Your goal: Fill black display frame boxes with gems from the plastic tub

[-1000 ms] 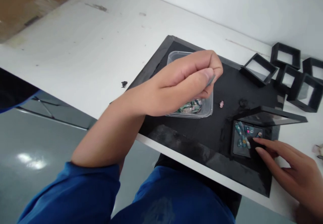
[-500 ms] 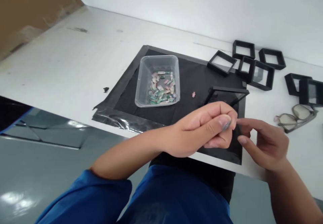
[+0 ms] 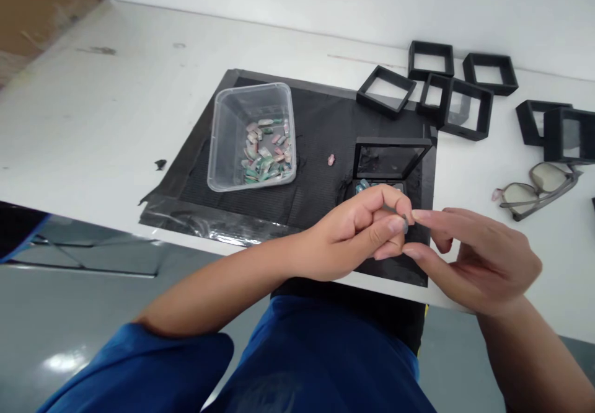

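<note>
My left hand [image 3: 356, 236] is closed, its thumb pressed against curled fingers over a small shiny grey piece [image 3: 405, 224] shaped like a false nail. Beside it, my right hand [image 3: 478, 255] brings thumb and index fingertips up to the piece, the tips apart and at or touching the left fingertips. Just behind the hands stands a black case [image 3: 393, 142] with its clear-windowed lid raised; bluish pieces [image 3: 362, 185] show inside, partly hidden by my left hand. A small pink piece [image 3: 331, 160] lies on the black mat [image 3: 316, 128].
A clear plastic tub [image 3: 215, 137] on the mat holds many pink, green and whitish nail-shaped pieces. Several black frames, one of them a tilted frame [image 3: 385, 90], lie at the back right. Eyeglasses [image 3: 539, 190] rest on the white table [image 3: 116, 109] at right.
The view has shifted, so the table things sit further left and higher. My right fingertips have closed in on the grey piece in my left hand, and more of the case shows.
</note>
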`<state>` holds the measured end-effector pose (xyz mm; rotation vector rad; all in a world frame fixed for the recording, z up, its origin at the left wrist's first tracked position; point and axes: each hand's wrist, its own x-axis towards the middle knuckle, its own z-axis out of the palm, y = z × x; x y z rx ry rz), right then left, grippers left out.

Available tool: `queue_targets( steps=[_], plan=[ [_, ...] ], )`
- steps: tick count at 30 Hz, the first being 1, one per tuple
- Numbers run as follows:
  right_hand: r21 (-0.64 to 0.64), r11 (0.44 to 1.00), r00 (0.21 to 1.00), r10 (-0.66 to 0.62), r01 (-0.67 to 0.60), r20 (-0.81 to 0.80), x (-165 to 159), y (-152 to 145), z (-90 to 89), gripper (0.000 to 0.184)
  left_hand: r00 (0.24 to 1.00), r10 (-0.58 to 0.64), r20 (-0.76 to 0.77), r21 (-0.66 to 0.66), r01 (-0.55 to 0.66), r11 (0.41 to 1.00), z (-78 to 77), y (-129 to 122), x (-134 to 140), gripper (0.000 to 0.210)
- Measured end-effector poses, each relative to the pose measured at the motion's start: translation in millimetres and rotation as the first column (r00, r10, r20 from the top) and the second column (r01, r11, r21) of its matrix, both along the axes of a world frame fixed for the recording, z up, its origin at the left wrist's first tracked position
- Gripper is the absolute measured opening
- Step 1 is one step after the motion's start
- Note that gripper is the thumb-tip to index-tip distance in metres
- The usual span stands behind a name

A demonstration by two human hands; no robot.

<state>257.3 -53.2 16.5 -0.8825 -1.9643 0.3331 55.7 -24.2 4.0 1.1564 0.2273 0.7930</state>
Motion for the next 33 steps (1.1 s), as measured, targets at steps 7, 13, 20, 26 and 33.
queue_targets(
  steps=[7,13,20,26,33],
  plan=[
    [0.062,0.998,0.997,0.016,-0.021,0.077,1.1,2.4,2.6,0.036,0.993,-0.119,-0.019,-0.068,0.118,0.991,2.1,-2.1,-4.8,0.006],
    [0.028,0.998,0.995,0.05,-0.052,0.087,0.6,2.5,1.0,0.029,0.989,-0.141,-0.054,-0.073,0.137,0.988,1.1,-3.8,-7.9,0.011],
    [-0.06,0.983,0.985,0.173,-0.173,0.007,-1.6,3.5,1.3,0.041,0.977,0.17,-0.125,0.434,-0.1,0.895,-5.9,-1.0,-7.8,0.003],
    [-0.121,0.993,1.0,0.017,-0.015,0.011,-5.0,-0.7,2.0,0.028,0.597,0.783,0.175,0.979,-0.193,-0.071,-14.5,9.2,-11.3,0.004],
    [-0.197,0.977,0.995,-0.07,0.082,0.068,-8.0,-2.8,5.1,0.008,0.567,0.783,0.255,0.956,-0.025,-0.293,-8.4,7.0,-21.5,0.016]
  ],
)
